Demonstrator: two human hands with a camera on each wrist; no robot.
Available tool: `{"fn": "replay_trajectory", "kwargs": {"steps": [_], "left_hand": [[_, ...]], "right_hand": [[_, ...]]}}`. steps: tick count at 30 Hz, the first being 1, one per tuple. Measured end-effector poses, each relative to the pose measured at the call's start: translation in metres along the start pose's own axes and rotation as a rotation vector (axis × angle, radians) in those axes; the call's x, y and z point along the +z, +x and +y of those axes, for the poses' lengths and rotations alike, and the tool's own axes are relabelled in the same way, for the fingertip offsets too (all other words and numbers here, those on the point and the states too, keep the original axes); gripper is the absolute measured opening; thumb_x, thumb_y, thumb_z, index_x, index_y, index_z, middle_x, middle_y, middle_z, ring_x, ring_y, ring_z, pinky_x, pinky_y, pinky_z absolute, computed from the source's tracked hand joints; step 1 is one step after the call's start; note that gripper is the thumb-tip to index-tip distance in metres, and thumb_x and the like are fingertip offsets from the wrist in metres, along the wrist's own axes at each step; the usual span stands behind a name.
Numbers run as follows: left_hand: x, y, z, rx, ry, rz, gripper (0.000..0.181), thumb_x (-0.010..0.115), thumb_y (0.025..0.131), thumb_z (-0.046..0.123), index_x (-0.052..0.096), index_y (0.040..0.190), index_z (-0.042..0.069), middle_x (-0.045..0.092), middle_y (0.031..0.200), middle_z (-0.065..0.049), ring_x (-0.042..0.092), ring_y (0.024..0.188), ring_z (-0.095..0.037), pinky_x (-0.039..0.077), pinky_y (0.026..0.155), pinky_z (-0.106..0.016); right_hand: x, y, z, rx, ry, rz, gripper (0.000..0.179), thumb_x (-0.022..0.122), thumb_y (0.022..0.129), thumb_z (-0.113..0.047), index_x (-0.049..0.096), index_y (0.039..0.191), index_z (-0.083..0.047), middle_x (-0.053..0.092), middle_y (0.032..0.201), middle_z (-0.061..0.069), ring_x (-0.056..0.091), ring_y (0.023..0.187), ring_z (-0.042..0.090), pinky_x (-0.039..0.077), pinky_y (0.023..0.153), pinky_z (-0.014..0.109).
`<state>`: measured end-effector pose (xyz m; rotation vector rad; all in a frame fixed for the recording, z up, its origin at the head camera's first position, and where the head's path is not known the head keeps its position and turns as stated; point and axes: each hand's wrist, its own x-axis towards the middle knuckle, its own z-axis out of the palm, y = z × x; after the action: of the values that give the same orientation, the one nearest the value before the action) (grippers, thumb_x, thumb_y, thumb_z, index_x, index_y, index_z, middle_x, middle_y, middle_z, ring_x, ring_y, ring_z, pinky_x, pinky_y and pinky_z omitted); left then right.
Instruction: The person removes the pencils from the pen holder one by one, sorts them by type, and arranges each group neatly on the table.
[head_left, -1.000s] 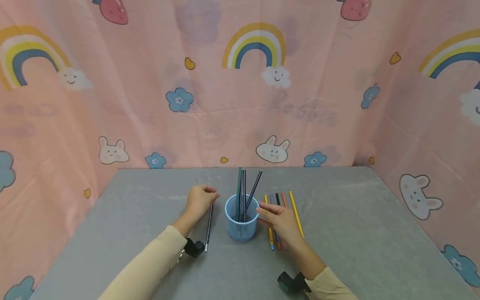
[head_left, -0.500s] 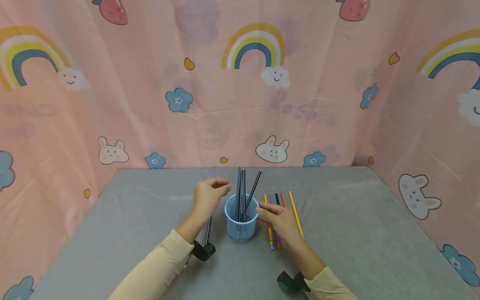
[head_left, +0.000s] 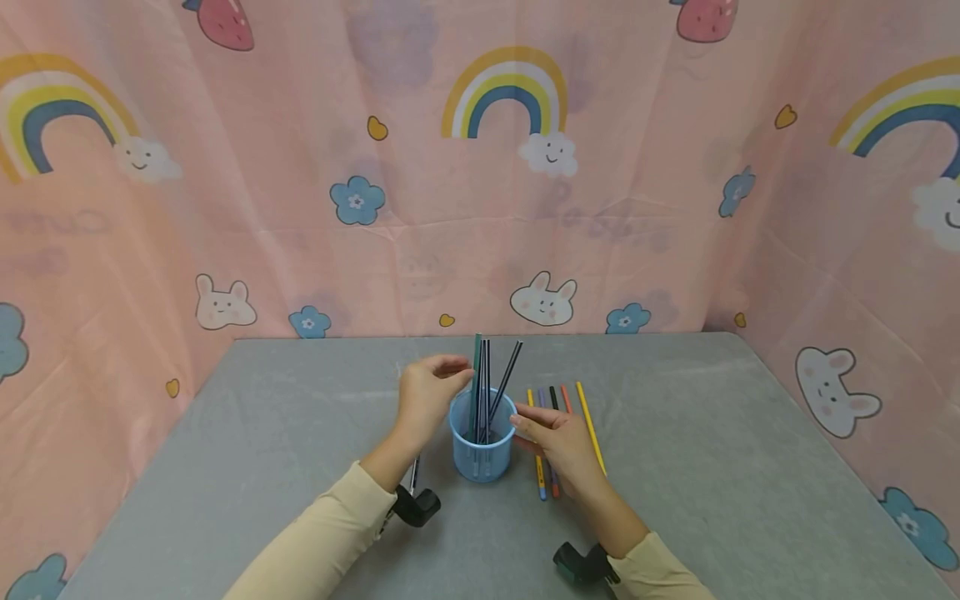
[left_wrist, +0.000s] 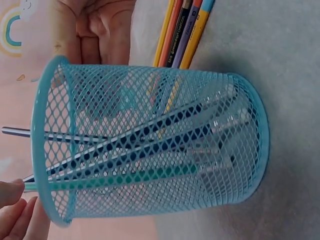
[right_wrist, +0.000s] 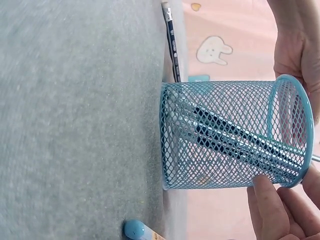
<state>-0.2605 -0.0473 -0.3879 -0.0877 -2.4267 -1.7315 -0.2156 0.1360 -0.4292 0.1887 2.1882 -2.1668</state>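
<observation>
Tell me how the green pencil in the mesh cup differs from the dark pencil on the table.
Colour: the green pencil is green; the dark pencil is near black with pale lettering.
Pose: the green pencil stands in the blue mesh cup; the dark pencil lies on the table.
Contact: the left hand has fingertips at the green pencil, away from the dark pencil.
Both are slim and straight.

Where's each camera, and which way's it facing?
Head: on the head, looking forward and down at the cup; left hand, right hand, sleeves show.
Left wrist: on that wrist, facing rightward at the cup; both hands partly show.
Right wrist: on that wrist, facing leftward at the cup; both hands partly show.
Both wrist views show the cup.
</observation>
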Motion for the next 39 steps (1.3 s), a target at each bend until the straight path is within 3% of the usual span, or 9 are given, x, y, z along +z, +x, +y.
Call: {"fn": "replay_trajectory", "kwargs": {"steps": [8,18,25,30,39], "left_hand": [[0.008,-0.001,0.001,-0.005,-0.050,-0.003,0.024,0.075,0.088,0.010,0.072,0.110,0.002,0.075,0.108,-0.014,0.073,0.100,-0.025,0.061,0.085,-0.035],[0.012,-0.001,0.003,-0.019,-0.052,0.004,0.024,0.075,0.087,0.008,0.072,0.110,0.002,0.075,0.108,-0.013,0.072,0.099,-0.025,0.061,0.085,-0.035],[0.014,0.000,0.002,0.006,-0.034,0.016,0.020,0.073,0.088,0.007,0.072,0.107,-0.002,0.075,0.104,-0.017,0.072,0.094,-0.026,0.061,0.080,-0.034],[0.010,0.001,0.006,0.006,-0.028,0.033,0.020,0.073,0.089,0.008,0.072,0.107,-0.001,0.075,0.103,-0.015,0.071,0.092,-0.024,0.060,0.076,-0.032],[-0.009,0.003,0.033,0.061,-0.082,0.080,0.020,0.076,0.087,0.010,0.073,0.105,0.002,0.076,0.101,-0.013,0.072,0.093,-0.023,0.061,0.082,-0.033]], "right_hand": [[-0.001,0.000,0.000,0.002,0.007,0.000,0.031,0.068,0.093,-0.007,0.068,0.122,0.004,0.067,0.126,0.021,0.070,0.109,0.025,0.060,0.087,0.035],[-0.001,0.002,0.001,-0.006,0.001,-0.007,0.031,0.067,0.093,-0.007,0.067,0.122,0.005,0.067,0.126,0.021,0.070,0.110,0.026,0.059,0.087,0.035],[0.000,0.001,0.001,-0.012,-0.004,-0.009,0.031,0.067,0.093,-0.006,0.066,0.123,0.006,0.066,0.127,0.022,0.070,0.110,0.027,0.059,0.087,0.036],[0.001,0.000,0.001,0.002,-0.009,-0.004,0.032,0.068,0.093,-0.007,0.066,0.123,0.006,0.066,0.128,0.022,0.070,0.111,0.027,0.058,0.089,0.039],[0.000,0.000,0.001,-0.011,-0.018,0.002,0.031,0.067,0.094,-0.006,0.067,0.123,0.005,0.068,0.124,0.021,0.071,0.107,0.025,0.058,0.090,0.038]]}}
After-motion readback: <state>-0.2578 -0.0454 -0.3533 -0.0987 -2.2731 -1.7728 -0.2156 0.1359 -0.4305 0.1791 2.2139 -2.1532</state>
